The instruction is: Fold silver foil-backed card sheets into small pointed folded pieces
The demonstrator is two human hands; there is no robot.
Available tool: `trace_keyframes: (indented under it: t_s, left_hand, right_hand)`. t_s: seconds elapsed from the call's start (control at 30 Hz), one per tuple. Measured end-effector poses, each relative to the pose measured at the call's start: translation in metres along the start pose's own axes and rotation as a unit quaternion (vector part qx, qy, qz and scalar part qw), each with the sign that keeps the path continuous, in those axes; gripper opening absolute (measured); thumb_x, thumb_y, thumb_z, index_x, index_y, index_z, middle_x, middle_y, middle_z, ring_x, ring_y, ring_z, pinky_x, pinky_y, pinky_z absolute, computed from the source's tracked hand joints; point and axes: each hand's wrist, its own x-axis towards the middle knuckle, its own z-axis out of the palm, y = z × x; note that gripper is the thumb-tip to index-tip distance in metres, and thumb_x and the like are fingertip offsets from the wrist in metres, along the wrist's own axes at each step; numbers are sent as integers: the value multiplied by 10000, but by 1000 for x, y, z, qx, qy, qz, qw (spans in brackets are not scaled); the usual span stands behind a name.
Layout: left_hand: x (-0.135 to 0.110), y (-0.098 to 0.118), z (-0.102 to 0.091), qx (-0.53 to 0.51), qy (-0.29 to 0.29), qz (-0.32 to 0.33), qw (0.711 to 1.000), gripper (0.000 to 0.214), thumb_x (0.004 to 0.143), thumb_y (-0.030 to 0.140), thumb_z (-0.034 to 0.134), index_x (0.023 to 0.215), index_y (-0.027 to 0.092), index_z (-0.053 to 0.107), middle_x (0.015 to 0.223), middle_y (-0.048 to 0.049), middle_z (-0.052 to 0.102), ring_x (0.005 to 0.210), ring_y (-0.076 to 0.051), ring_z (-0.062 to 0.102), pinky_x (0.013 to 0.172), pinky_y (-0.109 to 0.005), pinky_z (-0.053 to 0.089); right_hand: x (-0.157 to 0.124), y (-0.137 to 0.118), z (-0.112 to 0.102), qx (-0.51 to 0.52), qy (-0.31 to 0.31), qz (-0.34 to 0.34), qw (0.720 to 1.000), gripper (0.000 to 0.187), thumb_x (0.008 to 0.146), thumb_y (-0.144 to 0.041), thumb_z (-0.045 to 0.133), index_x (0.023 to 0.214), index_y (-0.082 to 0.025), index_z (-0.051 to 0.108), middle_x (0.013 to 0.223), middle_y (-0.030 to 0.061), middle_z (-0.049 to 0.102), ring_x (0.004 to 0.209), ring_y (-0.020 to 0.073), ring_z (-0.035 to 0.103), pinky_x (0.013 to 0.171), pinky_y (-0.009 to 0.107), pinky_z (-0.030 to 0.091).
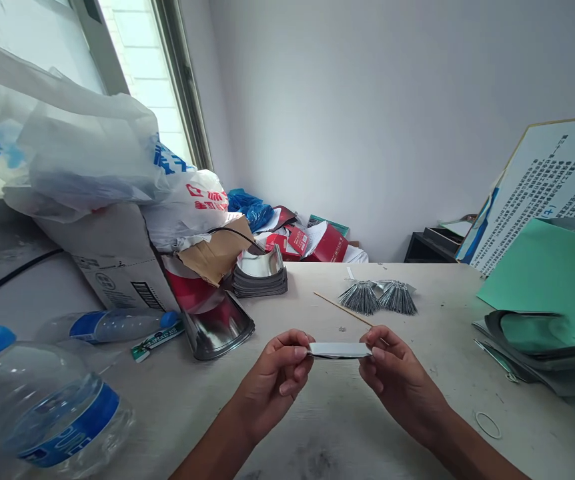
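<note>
Between both hands, above the table, is a flat pale strip (340, 350) with a dark lower edge. My left hand (283, 370) pinches its left end between thumb and fingers. Its right end is gripped the same way by my right hand (392, 367). Just beyond, a thin wooden stick (340, 307) slants down to the right hand's fingertips; whether it touches them I cannot tell. Farther back lie two fan-shaped bunches of thin silvery metal pieces (360, 298), (397, 298) side by side.
Left are a large water bottle (67, 413), a smaller lying bottle (117, 325), a green-white tube box (157, 340), curved shiny sheets (220, 327) and a stack of them (260, 280). Right are dark sheets (557, 360), a green folder (542, 273) and a rubber band (487, 425).
</note>
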Motion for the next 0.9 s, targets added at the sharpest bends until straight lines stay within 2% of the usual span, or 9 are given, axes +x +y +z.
trace_keyframes:
  t_s: [0.2,0.37,0.47,0.6,0.73,0.9]
  left_hand:
    - [-5,1,8,23,-3,8,1000,160,659,146,836,743,146,699,781,-9,643,440,-17,462,317,-98,266]
    - [-6,2,9,64,28,-1,998,113,715,188,808,783,161,722,724,-32,661,527,-82,566,427,-134,404]
    - [-7,6,9,84,27,-11,996,130,708,187,815,802,138,741,730,-59,676,578,-100,594,493,-147,442]
    - [-9,9,12,105,31,-13,994,185,663,218,865,783,137,750,715,-49,652,571,-99,582,469,-149,403]
    - [-14,11,16,113,56,6,992,199,618,220,893,718,161,731,727,-1,589,504,-56,492,410,-154,322]
    - [-21,8,17,99,67,24,993,212,620,241,888,679,192,690,757,-6,571,549,-82,484,476,-203,379]
  right_hand:
    - [-1,-6,3,28,-12,-6,1000,279,744,-268,817,868,-223,572,841,-19,550,556,67,443,519,217,348]
    - [-2,-12,6,20,-7,-6,1000,219,730,-251,821,833,-202,634,810,-13,559,550,75,489,503,212,383]
    - [-3,-16,8,4,3,-3,1000,182,721,-233,822,799,-176,668,808,1,563,567,86,509,525,226,425]
    - [-6,-21,12,-2,3,-2,1000,159,732,-234,815,796,-174,682,808,6,569,563,88,523,532,231,450]
    - [-13,-24,18,-7,-10,-4,1000,159,739,-237,809,793,-184,670,809,2,566,522,72,503,500,224,443]
    - [-19,-29,25,-43,-17,6,999,301,718,-366,819,746,-199,571,737,-13,520,459,66,444,394,196,369]
